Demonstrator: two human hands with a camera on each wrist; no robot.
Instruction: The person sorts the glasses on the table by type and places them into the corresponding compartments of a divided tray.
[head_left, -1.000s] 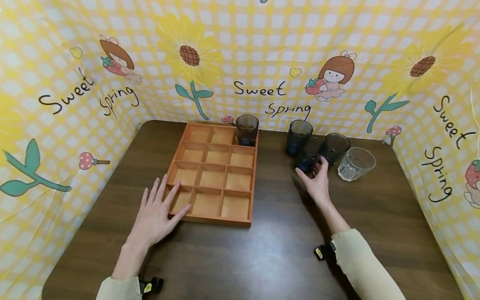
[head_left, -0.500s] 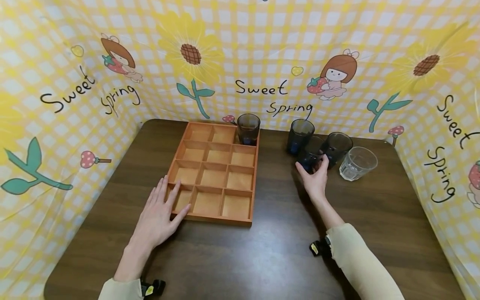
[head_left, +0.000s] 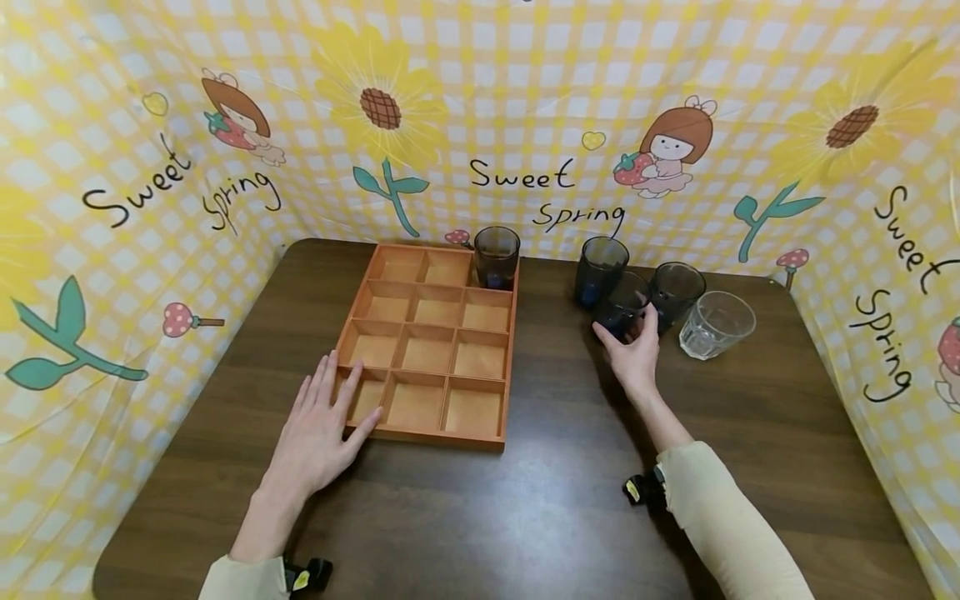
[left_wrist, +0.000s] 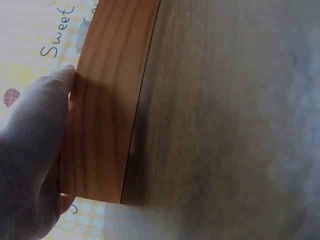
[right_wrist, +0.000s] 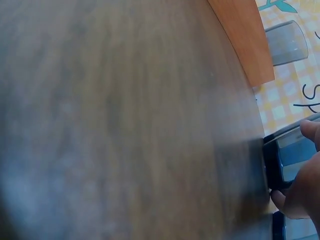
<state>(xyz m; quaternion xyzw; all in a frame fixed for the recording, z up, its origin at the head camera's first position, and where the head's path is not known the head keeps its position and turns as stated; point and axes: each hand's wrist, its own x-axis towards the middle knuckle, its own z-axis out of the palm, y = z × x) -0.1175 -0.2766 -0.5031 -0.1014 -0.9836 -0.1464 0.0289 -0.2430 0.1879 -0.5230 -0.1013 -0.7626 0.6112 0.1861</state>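
Observation:
My right hand [head_left: 636,358] grips a dark tinted drinking glass [head_left: 624,302], thumb on its left side and fingers on its right. This glass stands upright at the front of a group of dark glasses. In the right wrist view, the thumb and fingers lie around the dark glass [right_wrist: 295,152] at the right edge. My left hand [head_left: 315,437] rests with spread fingers on the near left corner of a wooden compartment tray [head_left: 442,440]. The left wrist view has the hand [left_wrist: 35,135] along the tray's outer wall [left_wrist: 107,110].
One dark glass [head_left: 497,260] stands in the tray's far right compartment. Behind the gripped glass are another two, a left one [head_left: 600,271] and a right one [head_left: 678,292]. A clear glass [head_left: 716,325] stands at the far right. A patterned cloth [head_left: 480,108] hangs around the table [head_left: 570,500].
My right hand's fingers have drawn in around the front dark glass, away from the dark glass to its right. My left hand stays on the tray corner.

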